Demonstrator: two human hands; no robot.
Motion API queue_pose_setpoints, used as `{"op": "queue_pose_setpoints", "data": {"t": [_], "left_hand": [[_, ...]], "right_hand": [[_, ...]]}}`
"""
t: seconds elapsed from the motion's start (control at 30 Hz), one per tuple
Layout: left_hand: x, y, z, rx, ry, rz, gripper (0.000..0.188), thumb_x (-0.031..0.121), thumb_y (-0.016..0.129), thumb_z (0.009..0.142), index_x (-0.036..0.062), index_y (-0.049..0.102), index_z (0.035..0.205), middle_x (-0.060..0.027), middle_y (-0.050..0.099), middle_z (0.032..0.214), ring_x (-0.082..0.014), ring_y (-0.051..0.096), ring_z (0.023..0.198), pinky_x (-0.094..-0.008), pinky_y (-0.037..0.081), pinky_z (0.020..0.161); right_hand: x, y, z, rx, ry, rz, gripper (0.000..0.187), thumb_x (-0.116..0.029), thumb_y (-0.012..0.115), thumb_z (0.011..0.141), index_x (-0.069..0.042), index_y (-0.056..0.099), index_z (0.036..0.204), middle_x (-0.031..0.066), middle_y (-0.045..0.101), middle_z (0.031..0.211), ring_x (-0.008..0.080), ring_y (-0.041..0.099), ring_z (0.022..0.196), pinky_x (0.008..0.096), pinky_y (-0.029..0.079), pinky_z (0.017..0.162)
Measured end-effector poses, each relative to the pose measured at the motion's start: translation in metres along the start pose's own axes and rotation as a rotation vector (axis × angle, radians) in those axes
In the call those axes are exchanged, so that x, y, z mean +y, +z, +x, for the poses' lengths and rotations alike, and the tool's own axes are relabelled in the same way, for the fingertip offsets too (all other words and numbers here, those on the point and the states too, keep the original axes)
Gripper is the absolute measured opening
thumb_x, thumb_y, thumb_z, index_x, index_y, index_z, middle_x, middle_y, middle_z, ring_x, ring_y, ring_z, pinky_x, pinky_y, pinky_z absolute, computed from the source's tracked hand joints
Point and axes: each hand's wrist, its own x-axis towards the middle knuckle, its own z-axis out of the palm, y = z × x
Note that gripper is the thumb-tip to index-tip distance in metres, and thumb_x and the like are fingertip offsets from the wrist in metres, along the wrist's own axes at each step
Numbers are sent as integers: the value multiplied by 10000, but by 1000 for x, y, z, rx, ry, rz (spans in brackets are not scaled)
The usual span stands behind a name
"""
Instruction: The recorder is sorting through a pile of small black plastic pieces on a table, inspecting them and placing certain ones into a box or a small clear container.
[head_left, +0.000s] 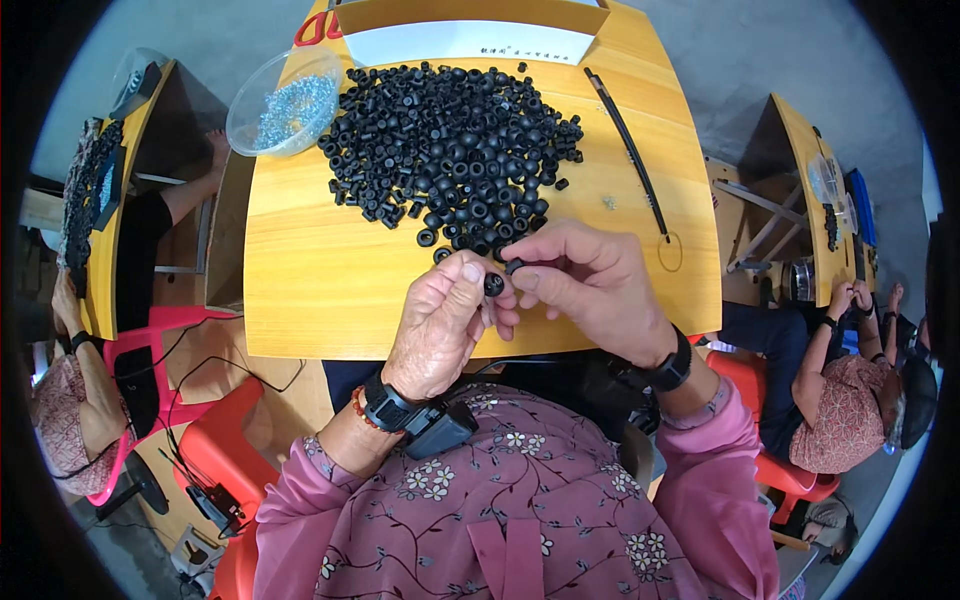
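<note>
Both hands meet over the near part of the wooden table (290, 260). My left hand (440, 325) is closed, with a small round black cap (493, 285) pinched between thumb and fingers. The cap has a hollow or recess facing up. Just beside it, my right hand (605, 285) pinches another small black piece (514, 266), mostly covered by its fingertips. The two pieces are close together; whether they touch I cannot tell. Right beyond my fingers spreads a heap of black caps and short cylindrical pieces (450, 150).
Left of the heap stands a clear plastic bowl (238, 118) of small bluish, shiny bits. A white box (470, 42) and red looped handles (318, 28) lie at the far edge. A thin black stick (630, 150) lies right. Other people work at tables on both sides.
</note>
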Motion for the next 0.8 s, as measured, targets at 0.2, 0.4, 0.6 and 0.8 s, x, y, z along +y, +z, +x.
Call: {"op": "queue_pose_setpoints", "data": {"t": [0.2,0.4,0.6,0.8], "left_hand": [[-1,3,-1,23,20,21,296,335,547,1018,41,574,1031,-58,646,904,-155,628,754,-301,527,663],[-1,4,-1,38,38,51,287,331,547,1019,45,571,1020,-52,646,902,-148,625,753,-291,520,666],[-1,4,-2,38,32,72,267,314,543,1024,52,555,975,-47,632,902,-136,616,753,-278,514,666],[-2,6,-2,47,61,107,257,273,503,1046,28,568,998,-48,631,878,-108,600,755,-266,517,691]], "right_hand": [[15,1,1,-37,-157,-10,150,65,625,907,65,681,1046,69,602,822,139,655,706,267,531,630],[16,2,0,-17,-211,-113,137,51,642,902,51,693,1029,58,600,816,131,657,709,250,518,625],[13,-2,0,-10,-285,-332,149,11,666,892,9,709,1035,42,619,771,122,638,712,258,498,610],[8,-7,3,-53,-444,-639,239,-19,690,850,-47,717,1086,42,619,725,190,602,681,309,482,590]]}}
